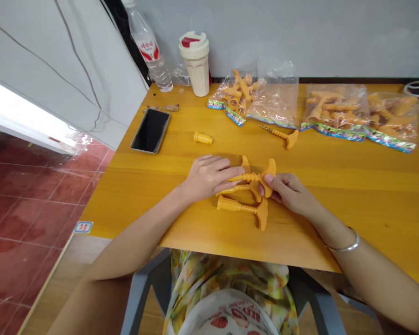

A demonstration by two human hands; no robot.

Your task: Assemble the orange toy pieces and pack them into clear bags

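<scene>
Pinching an orange T-handled piece (253, 177) by its crossbar in your right hand (292, 192), seemingly to steady it | your left hand (209, 177) overlaps its other end; cannot tell if gripping | piece: right of phone (150, 131), nearer you

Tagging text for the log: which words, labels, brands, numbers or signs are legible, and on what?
"33": sticker at the desk's near left corner.
"娃哈哈", probably: bottle label; smaller print unreadable.
White printed item at the lap: red lettering, not surely readable.
Plastic bags' colored strips: too small.
</scene>
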